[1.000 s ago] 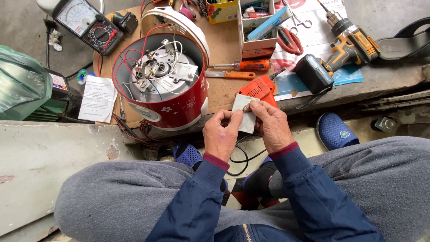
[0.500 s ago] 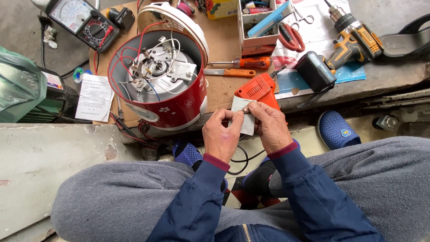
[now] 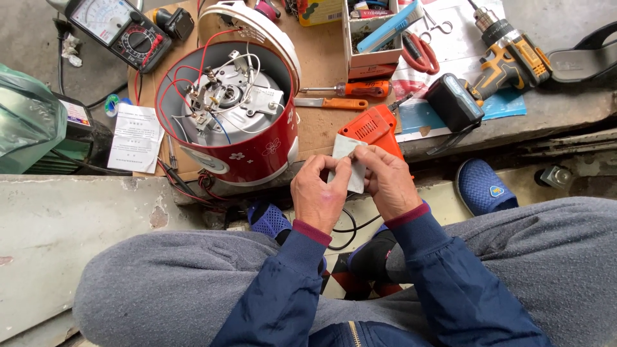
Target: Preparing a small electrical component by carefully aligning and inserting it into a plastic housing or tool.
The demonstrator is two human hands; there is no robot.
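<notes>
concrete ledge and cardboard-covered bench below the knees. left hand (image 3: 319, 193) and right hand (image 3: 385, 183) meet, fingers curled, pinching a small pale grey sheet (image 3: 348, 166) between them, just over an orange tool (image 3: 373, 130). red cooker shell (image 3: 241, 122), wires exposed, lies left.

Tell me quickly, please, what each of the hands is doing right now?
Left hand: closed, pinching the left edge of a small pale flat rectangular piece.
Right hand: closed, pinching the same piece from the right.
</notes>
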